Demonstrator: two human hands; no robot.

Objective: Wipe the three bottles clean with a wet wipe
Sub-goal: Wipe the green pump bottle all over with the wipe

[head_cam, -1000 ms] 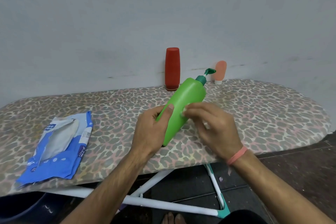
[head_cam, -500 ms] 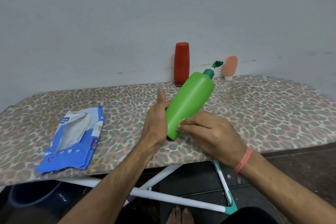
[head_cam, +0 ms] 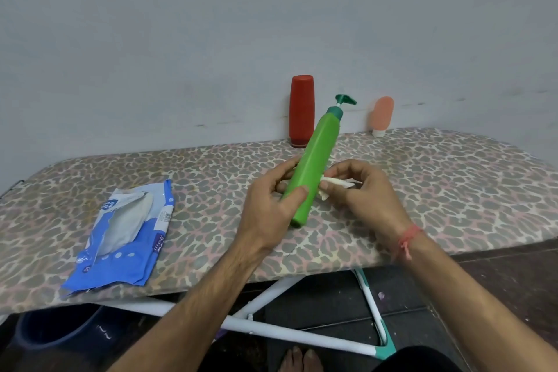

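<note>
A green pump bottle (head_cam: pixel 317 160) leans tilted over the ironing board, its dark green pump pointing up and away. My left hand (head_cam: pixel 271 208) grips its lower part, thumb across the front. My right hand (head_cam: pixel 359 190) pinches a crumpled white wet wipe (head_cam: pixel 335 183) against the bottle's right side. A red bottle (head_cam: pixel 302 110) stands upright at the back by the wall. A small peach tube (head_cam: pixel 383 115) stands on its white cap to the right of it.
The ironing board (head_cam: pixel 453 190) has a leopard-print cover and a white and teal frame below. An open blue wet-wipe pack (head_cam: pixel 123 232) lies on its left part. A grey wall runs close behind the bottles. A dark blue bucket (head_cam: pixel 51 332) sits on the floor at lower left.
My left hand has turned the green bottle to show its narrow side and now wraps it with the thumb in front. My right hand has slid the wipe up along the bottle's right side.
</note>
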